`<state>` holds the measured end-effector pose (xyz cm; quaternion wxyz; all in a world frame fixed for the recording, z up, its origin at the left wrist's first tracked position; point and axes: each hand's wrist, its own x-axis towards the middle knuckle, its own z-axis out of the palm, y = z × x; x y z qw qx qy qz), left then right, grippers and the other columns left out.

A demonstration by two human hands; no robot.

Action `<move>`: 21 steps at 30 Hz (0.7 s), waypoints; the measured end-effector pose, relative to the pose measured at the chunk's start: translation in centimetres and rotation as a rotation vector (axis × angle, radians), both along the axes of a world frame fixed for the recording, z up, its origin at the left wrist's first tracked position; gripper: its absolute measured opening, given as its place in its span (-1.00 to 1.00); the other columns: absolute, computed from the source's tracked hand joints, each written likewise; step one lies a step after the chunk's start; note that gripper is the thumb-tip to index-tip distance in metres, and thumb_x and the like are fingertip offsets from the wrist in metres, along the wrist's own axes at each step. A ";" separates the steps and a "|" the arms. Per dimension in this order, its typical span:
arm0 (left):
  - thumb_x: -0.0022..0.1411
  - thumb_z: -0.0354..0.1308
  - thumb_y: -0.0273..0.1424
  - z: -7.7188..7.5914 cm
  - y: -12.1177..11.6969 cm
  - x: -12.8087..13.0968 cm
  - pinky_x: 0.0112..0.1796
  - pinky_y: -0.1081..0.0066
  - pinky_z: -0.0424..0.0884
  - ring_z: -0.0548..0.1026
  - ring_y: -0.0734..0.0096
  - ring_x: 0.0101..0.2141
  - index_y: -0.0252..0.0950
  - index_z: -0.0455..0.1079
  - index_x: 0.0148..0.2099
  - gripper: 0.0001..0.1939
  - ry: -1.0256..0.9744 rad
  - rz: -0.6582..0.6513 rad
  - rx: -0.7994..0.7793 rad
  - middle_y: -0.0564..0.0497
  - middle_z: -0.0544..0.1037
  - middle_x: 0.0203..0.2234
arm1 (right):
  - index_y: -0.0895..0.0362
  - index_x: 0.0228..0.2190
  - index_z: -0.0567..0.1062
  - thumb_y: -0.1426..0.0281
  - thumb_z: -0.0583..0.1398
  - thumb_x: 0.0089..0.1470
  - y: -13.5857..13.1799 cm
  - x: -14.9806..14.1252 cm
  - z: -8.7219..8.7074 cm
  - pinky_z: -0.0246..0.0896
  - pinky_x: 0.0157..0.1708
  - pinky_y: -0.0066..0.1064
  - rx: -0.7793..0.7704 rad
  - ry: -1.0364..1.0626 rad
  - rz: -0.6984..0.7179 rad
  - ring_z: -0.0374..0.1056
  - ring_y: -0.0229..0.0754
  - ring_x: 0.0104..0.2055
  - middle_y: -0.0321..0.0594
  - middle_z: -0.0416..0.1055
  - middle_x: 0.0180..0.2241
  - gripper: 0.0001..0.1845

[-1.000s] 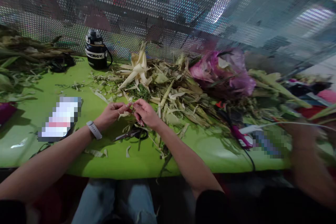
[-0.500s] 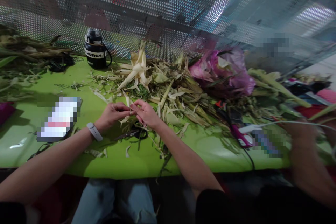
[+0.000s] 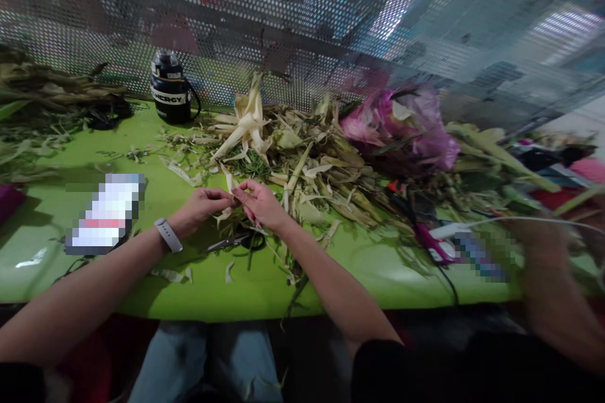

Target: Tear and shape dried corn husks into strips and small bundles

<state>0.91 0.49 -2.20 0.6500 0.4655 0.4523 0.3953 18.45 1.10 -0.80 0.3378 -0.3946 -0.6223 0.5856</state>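
My left hand (image 3: 201,206), with a pale watch on its wrist, and my right hand (image 3: 261,203) meet fingertip to fingertip above the green table (image 3: 198,289). Both pinch a thin pale strip of dried husk (image 3: 225,211) that hangs between them. Just below the hands lie black-handled scissors (image 3: 236,242). A big heap of dried husks and leaves (image 3: 302,164) spreads right behind my right hand.
A black jug (image 3: 171,88) stands at the back by the perforated metal screen. A pixelated flat object (image 3: 108,213) lies left. A pink bundle (image 3: 401,126), a pink tool (image 3: 435,244) and a cable lie right. Another person's blurred arm (image 3: 553,289) is at far right.
My hands have stayed together, shifting only slightly as the fingers work the husk strip. The other person's arm at the right has moved a little.
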 end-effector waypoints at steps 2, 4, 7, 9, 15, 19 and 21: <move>-0.14 0.44 -0.27 0.2 0.0 -0.1 -0.47 0.42 0.30 0.41 0.48 -0.55 -0.35 0.56 -0.44 -0.74 0.006 0.013 0.024 -0.05 0.55 -0.53 | 0.06 -0.37 0.29 -0.09 0.21 0.00 0.1 0.1 0.0 -0.18 -0.89 -0.59 0.009 0.006 -0.019 -0.05 -0.42 -0.89 -0.57 0.17 -0.84 -0.52; -0.15 0.44 -0.28 0.4 0.1 -0.2 -0.45 0.41 0.31 0.42 0.46 -0.53 -0.34 0.56 -0.45 -0.75 0.027 0.027 0.060 -0.06 0.56 -0.52 | 0.06 -0.36 0.29 -0.08 0.21 0.00 0.3 0.2 0.1 -0.19 -0.88 -0.58 0.029 0.017 -0.049 -0.06 -0.42 -0.88 -0.57 0.16 -0.84 -0.52; -0.16 0.43 -0.29 0.6 0.5 -0.5 -0.44 0.42 0.31 0.42 0.46 -0.52 -0.34 0.55 -0.46 -0.76 0.070 0.057 0.106 -0.04 0.56 -0.54 | 0.07 -0.35 0.31 -0.05 0.23 0.01 0.6 0.5 0.2 -0.20 -0.86 -0.58 0.057 0.018 -0.087 -0.06 -0.42 -0.85 -0.57 0.15 -0.83 -0.54; -0.16 0.42 -0.29 0.6 0.7 -0.7 -0.46 0.44 0.28 0.40 0.48 -0.55 -0.34 0.53 -0.48 -0.77 0.095 0.073 0.121 -0.01 0.54 -0.58 | 0.08 -0.37 0.32 -0.01 0.24 0.00 0.8 0.7 0.3 -0.21 -0.83 -0.57 0.059 0.004 -0.098 -0.06 -0.42 -0.83 -0.56 0.14 -0.82 -0.56; -0.14 0.39 -0.31 1.0 1.2 -1.5 -0.48 0.45 0.27 0.41 0.49 -0.56 -0.34 0.52 -0.49 -0.80 0.094 0.089 0.121 0.01 0.53 -0.59 | 0.13 -0.46 0.35 0.06 0.28 -0.02 1.2 1.6 0.9 -0.28 -0.74 -0.54 0.093 -0.067 -0.132 -0.11 -0.45 -0.74 -0.53 0.09 -0.76 -0.60; -0.13 0.39 -0.35 1.2 1.3 -1.6 -0.47 0.48 0.30 0.43 0.49 -0.52 -0.33 0.50 -0.51 -0.83 -0.011 0.157 0.124 0.00 0.55 -0.53 | 0.16 -0.48 0.38 0.10 0.28 -0.01 1.5 2.5 1.3 -0.28 -0.67 -0.52 0.170 -0.147 -0.113 -0.11 -0.45 -0.68 -0.47 0.15 -0.70 -0.62; -0.11 0.37 -0.38 1.2 1.4 -1.5 -0.47 0.51 0.30 0.43 0.53 -0.51 -0.33 0.50 -0.48 -0.85 -0.087 0.213 0.100 0.01 0.56 -0.51 | 0.17 -0.49 0.40 0.10 0.29 -0.02 1.7 2.9 1.4 -0.29 -0.65 -0.51 0.186 -0.183 -0.082 -0.12 -0.44 -0.66 -0.47 0.13 -0.69 -0.62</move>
